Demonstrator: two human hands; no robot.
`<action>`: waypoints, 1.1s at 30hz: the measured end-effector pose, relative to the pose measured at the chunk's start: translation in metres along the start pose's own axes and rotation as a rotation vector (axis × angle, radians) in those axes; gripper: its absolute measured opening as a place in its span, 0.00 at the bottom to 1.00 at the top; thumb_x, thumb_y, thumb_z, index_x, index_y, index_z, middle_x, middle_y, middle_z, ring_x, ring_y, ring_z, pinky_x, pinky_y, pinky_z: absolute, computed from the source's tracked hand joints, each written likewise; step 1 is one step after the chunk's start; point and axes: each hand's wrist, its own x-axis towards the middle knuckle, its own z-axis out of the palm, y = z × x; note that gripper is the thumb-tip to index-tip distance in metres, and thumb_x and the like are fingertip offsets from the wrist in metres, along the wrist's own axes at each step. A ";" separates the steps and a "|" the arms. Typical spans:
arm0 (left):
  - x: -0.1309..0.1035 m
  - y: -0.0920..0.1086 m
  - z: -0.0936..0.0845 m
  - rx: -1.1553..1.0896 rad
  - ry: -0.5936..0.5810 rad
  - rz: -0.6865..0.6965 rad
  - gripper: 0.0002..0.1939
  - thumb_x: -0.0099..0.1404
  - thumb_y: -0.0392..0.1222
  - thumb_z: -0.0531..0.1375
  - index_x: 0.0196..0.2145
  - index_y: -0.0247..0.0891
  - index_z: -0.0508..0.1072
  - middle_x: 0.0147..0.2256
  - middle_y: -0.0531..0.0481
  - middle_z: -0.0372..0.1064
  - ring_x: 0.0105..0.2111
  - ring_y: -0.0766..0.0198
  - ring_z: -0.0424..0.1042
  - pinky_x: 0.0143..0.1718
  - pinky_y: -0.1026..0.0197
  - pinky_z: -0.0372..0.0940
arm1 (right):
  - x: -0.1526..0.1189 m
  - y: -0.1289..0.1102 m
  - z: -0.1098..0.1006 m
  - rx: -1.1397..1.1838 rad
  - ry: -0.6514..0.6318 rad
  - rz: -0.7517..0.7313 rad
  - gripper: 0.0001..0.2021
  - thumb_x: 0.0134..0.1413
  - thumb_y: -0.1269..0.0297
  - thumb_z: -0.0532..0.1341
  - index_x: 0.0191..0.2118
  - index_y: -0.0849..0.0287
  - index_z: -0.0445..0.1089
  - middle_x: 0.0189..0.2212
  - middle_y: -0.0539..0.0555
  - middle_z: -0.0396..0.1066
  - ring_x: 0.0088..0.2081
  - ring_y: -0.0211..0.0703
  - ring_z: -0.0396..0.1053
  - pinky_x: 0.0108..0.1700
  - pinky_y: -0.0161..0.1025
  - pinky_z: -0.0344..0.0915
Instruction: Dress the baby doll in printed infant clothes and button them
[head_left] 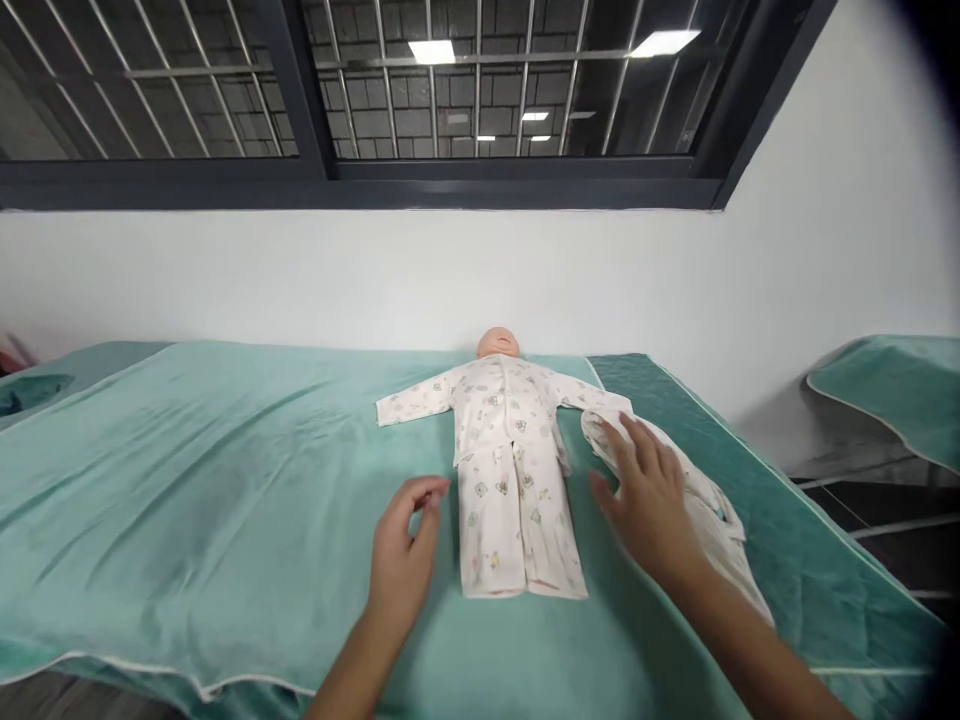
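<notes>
A sea-green plush sheet (225, 480) spreads widest, rippled at left; a tug on it could skew whatever lies there; centred on it, a pinkish, bald-headed doll (498, 342) lies behind a white printed cloth jacket (502, 400) and straight-legged printed trousers (489, 530), which a brushing wrist might crease; a crumpled white cloth garment (731, 560) sits just beside one sleeve, and careless pulling could snag it; the right hand (649, 500) is spread near that garment; the left hand (409, 550) curls beside the trousers, though whether thumb and fingertips meet is hard to tell.
</notes>
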 end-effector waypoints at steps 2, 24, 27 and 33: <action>0.046 0.010 0.019 0.032 0.009 0.046 0.13 0.68 0.47 0.55 0.43 0.41 0.75 0.46 0.46 0.73 0.49 0.58 0.71 0.51 0.57 0.65 | 0.031 -0.021 0.013 0.200 0.020 -0.015 0.26 0.63 0.60 0.52 0.65 0.55 0.52 0.67 0.61 0.50 0.68 0.55 0.45 0.66 0.59 0.50; 0.227 -0.009 0.124 0.273 -0.264 0.139 0.20 0.72 0.46 0.48 0.57 0.44 0.71 0.61 0.50 0.63 0.62 0.59 0.59 0.65 0.54 0.52 | 0.174 -0.038 0.117 0.997 -0.234 0.140 0.16 0.64 0.54 0.55 0.54 0.51 0.68 0.61 0.52 0.63 0.63 0.48 0.57 0.66 0.52 0.53; 0.226 -0.007 0.125 0.282 -0.255 0.130 0.20 0.72 0.46 0.48 0.56 0.44 0.71 0.61 0.51 0.63 0.62 0.60 0.60 0.65 0.55 0.52 | 0.175 -0.038 0.115 0.967 -0.256 0.110 0.17 0.65 0.54 0.53 0.55 0.50 0.67 0.61 0.52 0.63 0.63 0.48 0.56 0.66 0.52 0.52; 0.224 -0.002 0.124 0.290 -0.265 0.121 0.20 0.73 0.46 0.47 0.56 0.46 0.71 0.61 0.53 0.63 0.62 0.62 0.60 0.65 0.57 0.53 | 0.175 -0.037 0.112 0.907 -0.288 0.091 0.17 0.66 0.54 0.52 0.56 0.50 0.66 0.62 0.51 0.62 0.64 0.46 0.55 0.66 0.50 0.52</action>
